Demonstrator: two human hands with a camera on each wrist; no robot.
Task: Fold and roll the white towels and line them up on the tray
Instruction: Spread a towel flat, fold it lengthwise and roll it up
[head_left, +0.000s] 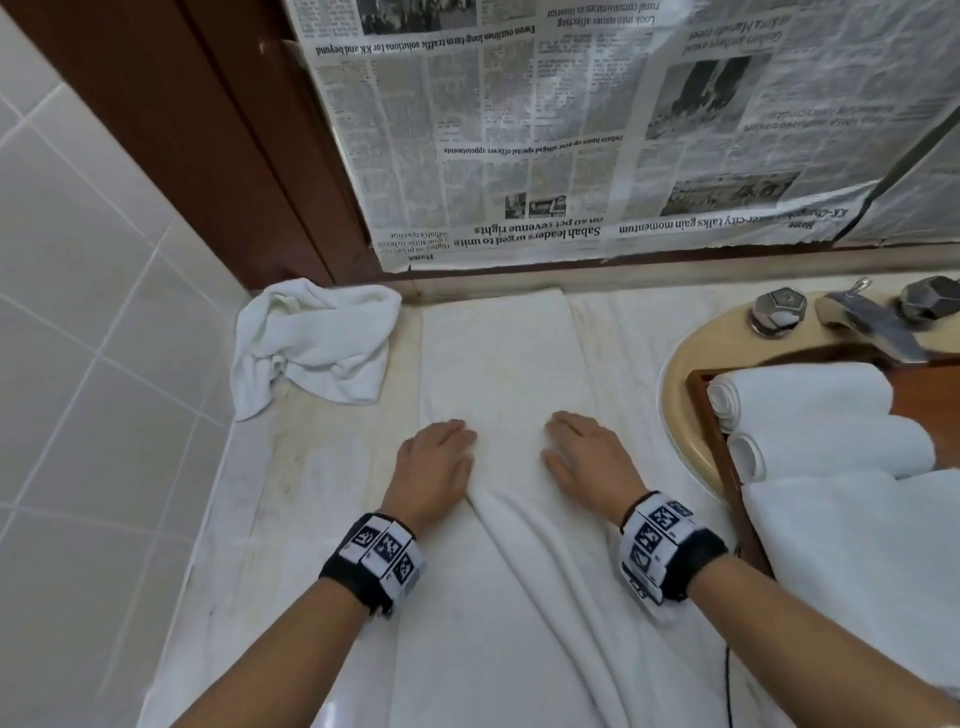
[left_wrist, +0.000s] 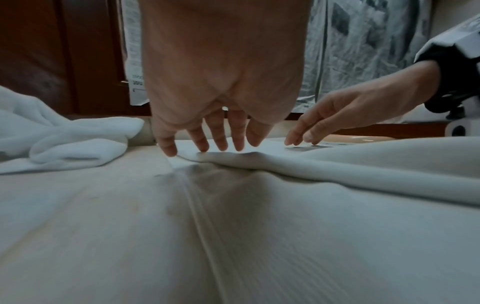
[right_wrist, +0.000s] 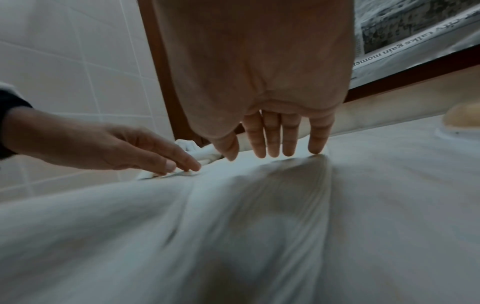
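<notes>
Under both palms lies the long white towel (head_left: 498, 374), folded into a strip on the cloth-covered counter (head_left: 291, 499) and running away from the fingertips toward the newspaper-covered mirror (head_left: 571, 130); its near part, behind the wrists, bunches into ridges. Only the head view shows the wooden tray (head_left: 714, 447) out beyond the right wrist, set over the sink (head_left: 675, 384), with two rolled towels (head_left: 810, 395) lined up in it and a folded one nearer the person. It alone also shows the taps beyond the tray. A crumpled towel (head_left: 317, 338) sits ahead of the left hand's outer side, against the tiled wall; the left wrist view shows it just beside the little finger's line. The left hand (head_left: 434, 470) lies flat, fingers (left_wrist: 218, 135) straight and a little spread, tips touching the strip's edge. The right hand (head_left: 589, 462) mirrors it, fingers (right_wrist: 272, 135) straight and close together, pressing the cloth, pinching nothing. The wrist views reveal raised palms, only fingertips down.
</notes>
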